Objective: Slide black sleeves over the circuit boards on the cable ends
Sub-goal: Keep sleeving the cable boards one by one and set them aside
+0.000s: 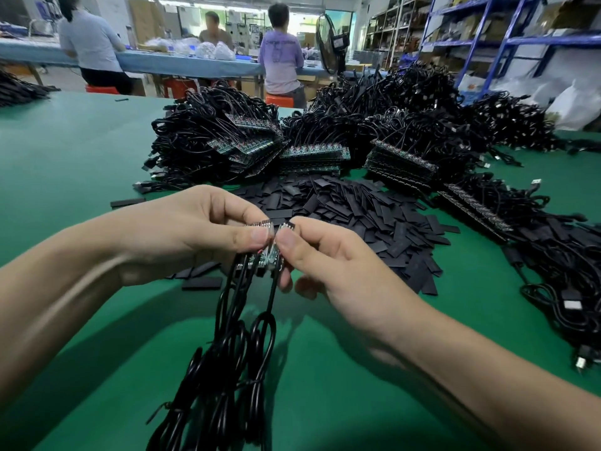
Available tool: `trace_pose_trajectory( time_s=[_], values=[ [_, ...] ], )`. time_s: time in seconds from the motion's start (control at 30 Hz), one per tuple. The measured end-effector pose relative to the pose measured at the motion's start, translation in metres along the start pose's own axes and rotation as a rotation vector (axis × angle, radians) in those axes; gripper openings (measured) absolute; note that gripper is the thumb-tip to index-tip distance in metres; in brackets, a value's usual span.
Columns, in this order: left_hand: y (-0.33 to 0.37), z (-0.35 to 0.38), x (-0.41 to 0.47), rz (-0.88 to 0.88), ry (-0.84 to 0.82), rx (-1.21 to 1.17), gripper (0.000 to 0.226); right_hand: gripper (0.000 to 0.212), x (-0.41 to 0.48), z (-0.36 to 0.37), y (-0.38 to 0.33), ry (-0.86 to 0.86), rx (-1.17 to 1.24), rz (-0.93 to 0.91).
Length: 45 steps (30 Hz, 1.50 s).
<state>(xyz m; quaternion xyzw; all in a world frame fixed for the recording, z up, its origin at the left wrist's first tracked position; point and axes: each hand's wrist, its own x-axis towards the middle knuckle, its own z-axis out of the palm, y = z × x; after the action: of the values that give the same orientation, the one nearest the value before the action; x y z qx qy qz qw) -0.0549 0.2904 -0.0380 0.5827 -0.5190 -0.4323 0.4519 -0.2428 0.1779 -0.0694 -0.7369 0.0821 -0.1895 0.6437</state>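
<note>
A bundle of glossy black round cables [234, 369] is seen nearest, hanging in loose loops above the green, felt-like worktop [81, 151]. Their upper ends are gathered where the two hands meet. The small, flat circuit boards [270, 252] on those ends are pinched by the left hand [195, 232] between curled thumb and forefinger. One board at the edge of the set is pinched between the thumb and bent fingers of the right hand [328, 255]. Just beyond, a loose heap of flat, matte black rectangular sleeves [357, 216] is spread on the worktop. Behind it, stacked rows of boards with tangled cables [253, 148] are piled. Farther off, seated people at a blue-covered second worktop [162, 61], a standing fan [328, 43] and blue metal shelving [507, 37] can be seen.
</note>
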Motion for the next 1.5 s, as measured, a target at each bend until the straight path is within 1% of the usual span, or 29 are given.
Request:
trace_pose_trajectory(
  time_s=[0.1,0.17,0.27,0.33,0.37,0.4,0.47,0.53,0.63,0.73,0.87,0.97,1.07,1.13,1.23,1.33,1.4,1.47,1.5],
  values=[
    [-0.001,-0.015,-0.001,0.003,-0.035,0.015,0.053,0.029,-0.003,-0.007,-0.004,-0.021,0.093,0.013],
    [-0.003,-0.027,-0.004,-0.05,-0.05,0.076,0.055,0.03,-0.01,-0.021,-0.01,-0.046,0.139,0.032],
    [-0.009,-0.039,-0.008,-0.147,-0.072,0.317,0.041,0.03,-0.023,-0.049,-0.02,-0.021,0.162,0.103],
    [-0.01,-0.04,-0.006,-0.187,-0.074,0.457,0.03,0.03,-0.027,-0.067,-0.025,0.039,0.091,0.168],
    [-0.01,-0.039,-0.003,-0.178,-0.062,0.538,0.024,0.031,-0.028,-0.075,-0.024,0.07,0.032,0.2],
    [-0.01,-0.035,0.0,-0.151,-0.034,0.633,0.019,0.032,-0.028,-0.08,-0.022,0.093,-0.037,0.228],
    [-0.007,-0.02,0.011,-0.057,0.077,0.833,0.012,0.037,-0.028,-0.083,-0.014,0.123,-0.159,0.259],
    [-0.003,0.004,0.023,0.053,0.144,0.957,0.015,0.041,-0.027,-0.08,-0.004,0.15,-0.205,0.266],
    [-0.002,0.042,0.047,0.165,0.109,1.115,0.032,0.043,-0.025,-0.073,0.01,0.183,-0.316,0.213],
    [-0.005,0.067,0.069,0.201,0.134,1.203,0.027,0.038,-0.026,-0.071,0.017,0.23,-0.356,0.154],
    [-0.011,0.075,0.085,0.186,0.187,1.222,0.022,0.03,-0.029,-0.074,0.019,0.28,-0.326,0.14],
    [-0.013,0.073,0.088,0.18,0.197,1.158,0.012,0.028,-0.03,-0.075,0.02,0.315,-0.344,0.141],
    [-0.013,0.074,0.09,0.146,0.185,1.092,0.016,0.031,-0.032,-0.076,0.021,0.352,-0.391,0.131],
    [-0.011,0.072,0.089,0.13,0.187,1.023,0.016,0.035,-0.032,-0.078,0.021,0.382,-0.465,0.116],
    [-0.001,0.067,0.077,0.102,0.149,0.822,0.011,0.038,-0.034,-0.079,0.02,0.417,-0.529,0.101],
    [0.004,0.065,0.06,0.1,0.109,0.535,0.008,0.041,-0.034,-0.078,0.019,0.384,-0.492,0.101],
    [0.003,0.068,0.049,0.118,0.125,0.429,0.01,0.038,-0.036,-0.074,0.018,0.32,-0.398,0.116],
    [0.0,0.074,0.04,0.152,0.184,0.442,0.011,0.031,-0.037,-0.071,0.017,0.279,-0.326,0.128],
    [-0.002,0.077,0.035,0.197,0.235,0.514,0.015,0.03,-0.037,-0.069,0.017,0.273,-0.303,0.129]
  ],
)
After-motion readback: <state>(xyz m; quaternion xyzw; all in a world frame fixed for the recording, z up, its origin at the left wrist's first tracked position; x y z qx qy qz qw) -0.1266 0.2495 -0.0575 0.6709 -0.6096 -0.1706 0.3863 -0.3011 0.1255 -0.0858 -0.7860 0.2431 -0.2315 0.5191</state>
